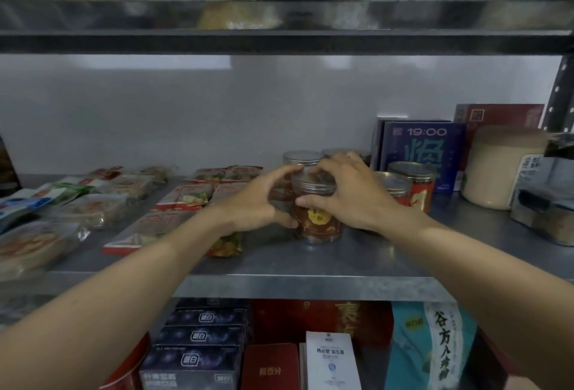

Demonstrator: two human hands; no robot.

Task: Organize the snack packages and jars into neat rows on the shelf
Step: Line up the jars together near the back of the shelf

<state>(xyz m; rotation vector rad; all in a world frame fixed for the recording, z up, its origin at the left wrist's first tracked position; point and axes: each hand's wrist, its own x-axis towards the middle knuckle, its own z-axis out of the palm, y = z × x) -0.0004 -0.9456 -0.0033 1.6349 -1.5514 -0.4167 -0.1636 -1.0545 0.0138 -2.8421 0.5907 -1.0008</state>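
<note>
Step in hand: judged to be seating one clear jar [316, 219] among the jar group; packets already lie in rough rows, so the task looks partly done.
Next move: calls for lining it up level with its neighbours without knocking them.
Shelf [310, 268]: flat sheet metal, dull grey, smooth.
Snack packages [93, 209]: 9 o'clock of the clear jar; flat, glossy, crinkled film pouches.
Beige canister [497, 169]: 2 o'clock; matt, squat cylinder.
Blue box [425, 153]: 1 o'clock; upright printed card.
Red-labelled jars [413, 181]: 2 o'clock, close; clear cylinders, metal-look lids.
Rear jars [302, 158]: 12 o'clock; same shape, ribbed lids.
Clear jar, position: mid-shelf, apparently standing; brown contents, gold label.
Left hand [257, 203]: thumb and fingers curled round its left wall.
Right hand [351, 194]: thumb on the wall, fingers arched over the lid, gripping.
</note>
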